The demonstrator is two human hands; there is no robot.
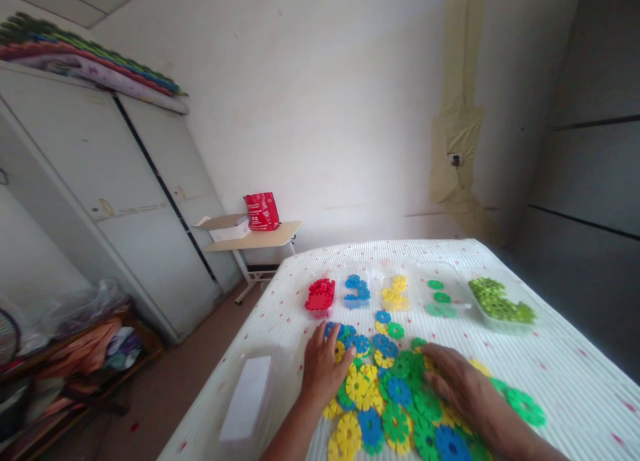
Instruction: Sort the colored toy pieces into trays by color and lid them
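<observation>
A loose pile of slotted plastic discs (367,384) in yellow, blue and green lies on the table in front of me. At its left edge my left hand (323,364) rests with the fingers apart, touching blue and yellow discs. My right hand (457,388) lies along the pile's right side, fingers stretched toward the green discs (413,371); its underside is hidden. Behind the pile stand clear tubs with red pieces (320,294), blue discs (357,291), yellow discs (396,293), green discs (439,296) and light green pieces (500,302).
A white rectangular block (247,398) sits in a clear container at the left. The table (565,354) has a ribbed, spotted white cover. Farther back, a small side table (280,238) holds a red bag (261,212) and a white box (230,231). Grey cabinets (135,201) stand left.
</observation>
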